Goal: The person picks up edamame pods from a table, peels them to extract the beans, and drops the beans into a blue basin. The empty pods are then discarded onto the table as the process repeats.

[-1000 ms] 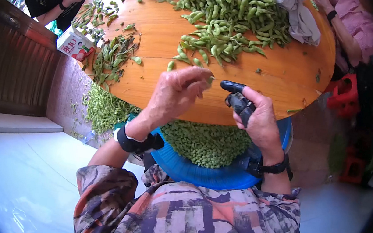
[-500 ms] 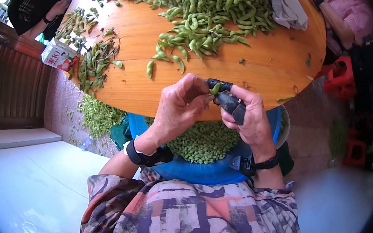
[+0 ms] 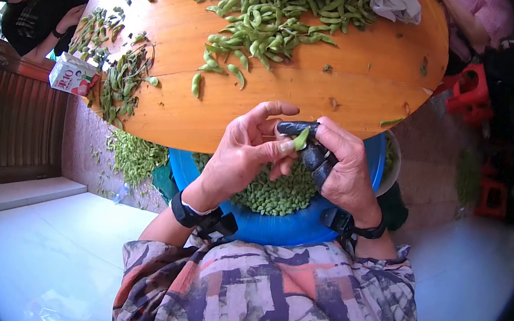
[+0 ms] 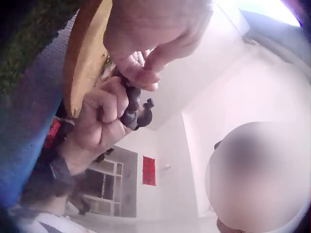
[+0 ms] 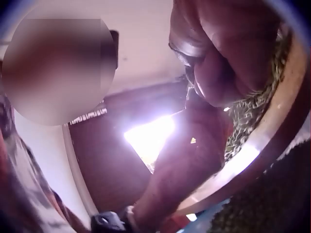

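A green pod (image 3: 301, 139) is pinched in the right hand (image 3: 349, 173), whose thumb and index finger wear black coverings. The left hand (image 3: 238, 158) touches the pod's lower end with its thumb, its index finger raised and the other fingers bent. Both hands are over the blue basin (image 3: 274, 229), just off the table's near edge, above a heap of shelled beans (image 3: 275, 192). In the left wrist view the right hand (image 4: 99, 116) is curled beside the left hand (image 4: 155, 29); the pod is hard to make out there. The right wrist view is dark, with the left hand (image 5: 194, 145) below the right.
Many pods (image 3: 278, 1) are piled on the orange table (image 3: 263, 109), with leafy pods (image 3: 122, 87) at its left. A carton (image 3: 73, 74) stands at the left edge, a cloth (image 3: 395, 0) lies at the far right. Two people sit across; red stools (image 3: 471, 98) stand at right.
The hands came together at the pod, which now sits at the right hand's covered fingers. The left index finger has lifted away. The head view has shifted, moving the table scene left and up.
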{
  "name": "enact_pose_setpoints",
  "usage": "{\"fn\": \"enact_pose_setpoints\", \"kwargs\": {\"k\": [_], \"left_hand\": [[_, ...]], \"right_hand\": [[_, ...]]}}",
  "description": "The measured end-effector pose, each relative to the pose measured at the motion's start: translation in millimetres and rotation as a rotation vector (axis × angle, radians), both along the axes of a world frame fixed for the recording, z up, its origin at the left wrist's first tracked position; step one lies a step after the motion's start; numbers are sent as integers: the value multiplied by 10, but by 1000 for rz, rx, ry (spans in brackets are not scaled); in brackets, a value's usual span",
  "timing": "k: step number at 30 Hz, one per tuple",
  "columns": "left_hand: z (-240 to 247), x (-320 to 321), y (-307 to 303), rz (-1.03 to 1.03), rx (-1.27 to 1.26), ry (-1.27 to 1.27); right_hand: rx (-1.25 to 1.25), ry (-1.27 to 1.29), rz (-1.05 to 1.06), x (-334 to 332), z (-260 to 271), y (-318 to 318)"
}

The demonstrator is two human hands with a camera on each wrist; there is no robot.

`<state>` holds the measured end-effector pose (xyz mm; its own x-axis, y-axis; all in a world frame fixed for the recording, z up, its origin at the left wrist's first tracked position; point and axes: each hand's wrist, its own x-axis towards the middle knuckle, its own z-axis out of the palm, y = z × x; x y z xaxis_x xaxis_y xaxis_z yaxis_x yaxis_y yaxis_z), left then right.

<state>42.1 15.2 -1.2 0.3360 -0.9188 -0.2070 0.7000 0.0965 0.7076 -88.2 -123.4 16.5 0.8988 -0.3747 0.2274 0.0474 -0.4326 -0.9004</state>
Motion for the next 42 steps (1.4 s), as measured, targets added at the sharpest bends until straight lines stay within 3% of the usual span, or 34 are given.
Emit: {"fn": "enact_pose_setpoints", "kwargs": {"k": [1, 3, 5, 6, 7, 9, 10, 15, 17, 19, 21, 23, 24, 26, 27, 29, 30, 31, 32, 33, 34, 35, 37, 42], "left_hand": [[12, -32, 16, 27, 42, -168], [14, -64, 71, 41, 39, -242], [-43, -69, 141, 34, 165, -764], [-12, -66, 160, 18, 190, -992], [-23, -81, 178, 16, 196, -990], [-46, -134, 212, 50, 93, -1541], [-82, -174, 247, -6, 126, -1614], [-180, -258, 343, -113, 197, -1743], [-189, -266, 323, -54, 224, -1630], [-190, -305, 282, -16, 138, -1482], [-131, -354, 230, -46, 90, -1287], [-37, -405, 156, -85, 188, -939], [-16, -439, 91, -76, 190, -941], [23, -486, -58, -90, 128, -665], [102, -524, -119, -111, 82, -644], [35, -544, -201, -92, -49, -888], [109, -469, -221, -43, -91, -1176], [113, -337, -218, -40, -90, -1179], [105, -165, -196, 46, -35, -1463], [99, 21, -172, 134, 26, -1745], [109, 241, -144, 195, 156, -1823], [110, 468, -125, 258, 290, -1897], [47, 844, -118, 280, 328, -1991], [9, 1092, -148, 174, 293, -2044]], "right_hand": [[-65, -9, -13, -26, 0, 0], [-130, 22, -54, -132, -43, -30], [286, 139, -282, -262, -8, -8], [346, 173, -316, -302, 69, -10], [359, 177, -328, -347, 74, -30], [337, 211, -323, -436, 48, -51], [341, 213, -318, -454, 21, -36], [161, 205, -161, -536, -120, 49], [129, 186, -142, -558, -174, 56], [48, 85, -171, -545, -155, 74], [178, 193, -264, -661, -195, -22], [390, 143, -302, -630, 101, -12], [394, 89, -222, -680, 123, -53], [399, 86, -238, -639, 123, -12], [405, 86, -263, -620, 127, 12], [410, 185, -300, -629, 140, 12], [536, 116, -384, -673, 81, -33], [662, 45, -466, -737, -7, -92], [417, -131, -390, -892, -177, -208], [309, -59, -515, -940, -142, -306], [256, -201, -552, -1082, -304, -428], [504, -132, -623, -1239, -345, -624], [42, 60, -768, -1309, -334, -777], [126, 150, -826, -1211, -179, -716]]}}
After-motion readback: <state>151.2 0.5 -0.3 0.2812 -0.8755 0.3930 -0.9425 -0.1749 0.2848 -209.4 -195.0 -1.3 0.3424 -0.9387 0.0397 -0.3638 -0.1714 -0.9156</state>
